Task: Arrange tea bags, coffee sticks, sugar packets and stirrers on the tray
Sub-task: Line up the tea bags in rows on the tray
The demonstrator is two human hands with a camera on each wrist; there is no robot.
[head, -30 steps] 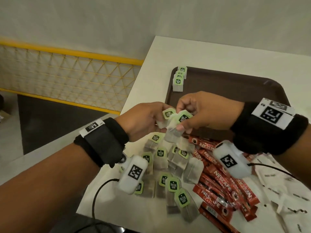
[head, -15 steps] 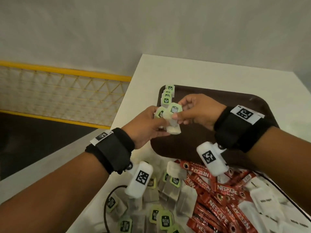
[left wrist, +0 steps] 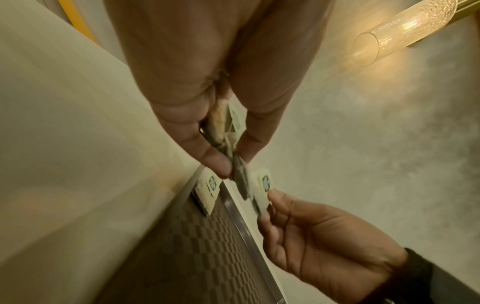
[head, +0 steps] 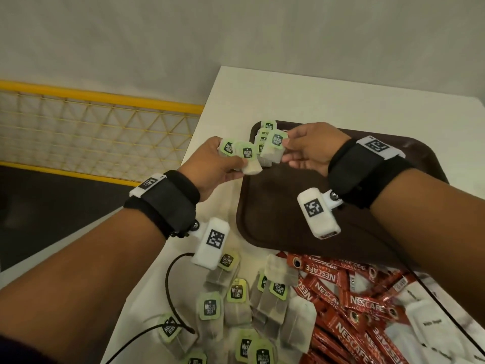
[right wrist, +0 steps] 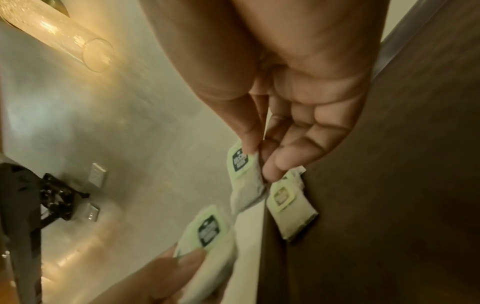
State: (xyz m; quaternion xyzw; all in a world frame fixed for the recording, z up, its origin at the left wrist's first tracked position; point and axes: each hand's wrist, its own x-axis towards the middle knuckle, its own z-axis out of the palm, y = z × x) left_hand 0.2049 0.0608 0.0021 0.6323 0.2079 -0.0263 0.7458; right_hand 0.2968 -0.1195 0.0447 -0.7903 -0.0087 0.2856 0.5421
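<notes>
On the white table [head: 341, 95], the brown tray [head: 288, 227] carries a short row of tea bags [head: 265, 136] at its far-left corner. Since half a second ago the hands have drawn apart: the left hand [head: 212, 164] keeps its grip clamped on two tea bags [head: 240, 155], while the right hand [head: 312, 151] pinches a single tea bag [head: 274, 149] just beside that row.

A right hand [right wrist: 298, 98] pinches a green-tagged tea bag [right wrist: 245, 176] between thumb and fingertips at the edge of a brown tray [right wrist: 402, 185], just beside a tea bag row [right wrist: 291, 207] lying on the tray. Below, the left hand [right wrist: 145, 277] grips more tagged bags [right wrist: 207, 232]. A glass tube lamp [right wrist: 59, 35] glows against the grey wall.
</notes>
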